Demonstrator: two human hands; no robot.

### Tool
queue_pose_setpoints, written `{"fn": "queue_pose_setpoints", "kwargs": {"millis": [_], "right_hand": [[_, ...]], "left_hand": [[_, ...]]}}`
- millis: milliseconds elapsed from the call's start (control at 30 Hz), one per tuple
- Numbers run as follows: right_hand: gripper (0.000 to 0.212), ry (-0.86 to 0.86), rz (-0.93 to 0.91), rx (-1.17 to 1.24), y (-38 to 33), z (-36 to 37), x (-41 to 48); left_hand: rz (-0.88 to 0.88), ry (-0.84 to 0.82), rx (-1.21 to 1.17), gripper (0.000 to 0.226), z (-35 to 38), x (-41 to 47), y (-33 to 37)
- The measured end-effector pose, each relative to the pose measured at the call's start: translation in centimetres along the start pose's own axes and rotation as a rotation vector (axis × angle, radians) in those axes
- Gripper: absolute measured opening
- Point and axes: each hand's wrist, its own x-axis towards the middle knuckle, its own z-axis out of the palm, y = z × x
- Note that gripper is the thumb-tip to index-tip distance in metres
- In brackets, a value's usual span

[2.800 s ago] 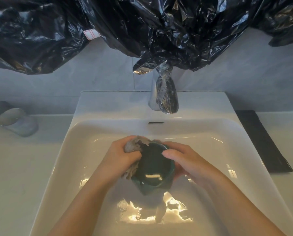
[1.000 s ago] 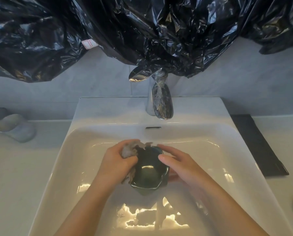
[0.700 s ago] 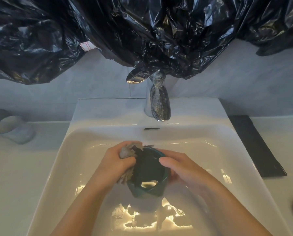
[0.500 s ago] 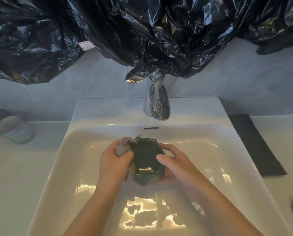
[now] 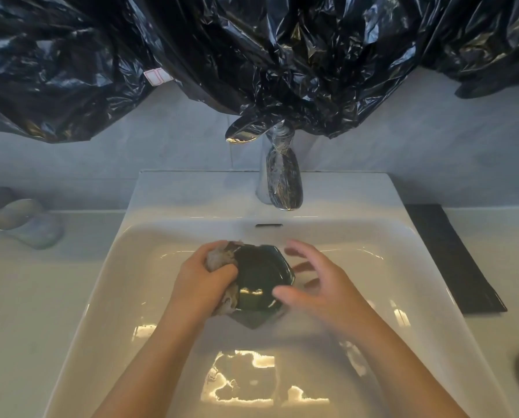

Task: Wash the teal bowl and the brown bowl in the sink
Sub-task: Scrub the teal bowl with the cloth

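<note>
The teal bowl [image 5: 262, 277] was held over the white sink [image 5: 418, 267], below the tap [image 5: 282, 182]. The left hand [image 5: 204, 282] gripped the bowl's left rim together with a grey cloth [image 5: 220, 259]. The right hand [image 5: 318, 285] was released, fingers [image 5: 300, 251] spread just beside the bowl's right edge, blurred. Water pooled in the basin.

Teal bowl [image 5: 259, 277], white sink [image 5: 191, 191] (black plastic sheeting [image 5: 252, 55] above).
</note>
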Motion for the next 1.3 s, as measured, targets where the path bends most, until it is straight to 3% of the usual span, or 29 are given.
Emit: {"fn": "queue_pose_setpoints", "kwargs": {"millis": [100, 167, 267, 367, 500, 633, 800, 900, 1000, 1133, 1200, 1267, 1300], "right_hand": [[0.110, -0.104, -0.133, -0.268, -1.3, 0.9, -0.7], [0.119, -0.139, -0.162, -0.361, -2.0, 1.6, -0.9], [0.119, -0.131, -0.173, -0.368, -2.4, 2.4, -0.9], [0.118, -0.126, -0.179, -0.380, -2.1, 2.4, -0.9], [0.121, -0.103, -0.172, -0.365, -1.4, 2.6, -1.0], [0.119, -0.052, -0.192, -0.307, -0.7, 2.6, -0.9], [0.111, -0.049, -0.340, -0.470, -0.8, 3.3, -0.9], [0.109, -0.011, -0.406, -0.514, -0.6, 3.3, -0.8], [0.108, -0.010, -0.330, -0.342, -0.5, 3.1, -0.6], [0.104, -0.011, -0.283, -0.126, -0.3, 3.1, -0.6], [0.104, -0.031, -0.281, -0.083, -0.3, 3.2, -0.5], [0.104, -0.055, -0.298, -0.074, 0.0, 3.2, -0.3], [0.105, -0.072, -0.302, -0.075, 0.1, 3.2, -0.3]], "left_hand": [[-0.018, 0.035, 0.020, 0.057, -0.8, 0.0, 0.4], [-0.021, 0.025, 0.060, 0.060, -0.8, -0.3, 0.5], [-0.010, -0.007, 0.078, 0.054, -0.5, -0.7, 0.5], [0.033, -0.053, 0.082, 0.028, -0.3, -0.9, 0.5], [0.162, -0.052, 0.058, 0.009, 0.0, -1.3, 0.6], [0.126, -0.056, -0.182, 0.015, -0.2, -1.2, 0.9], [0.127, -0.098, 0.021, 0.008, -0.6, -0.4, 1.1], [0.075, -0.087, 0.007, 0.023, -0.7, 0.1, 1.4], [0.007, -0.128, -0.282, 0.040, -0.9, 0.1, 1.8], [0.098, -0.079, -0.492, 0.037, -2.0, -0.2, 1.4], [0.229, -0.184, -0.343, 0.035, -2.4, -0.8, 1.0], [0.292, -0.310, -0.139, 0.057, -2.5, -1.0, 0.8], [0.289, -0.333, -0.087, 0.058, -2.5, -0.8, 1.0]]}}
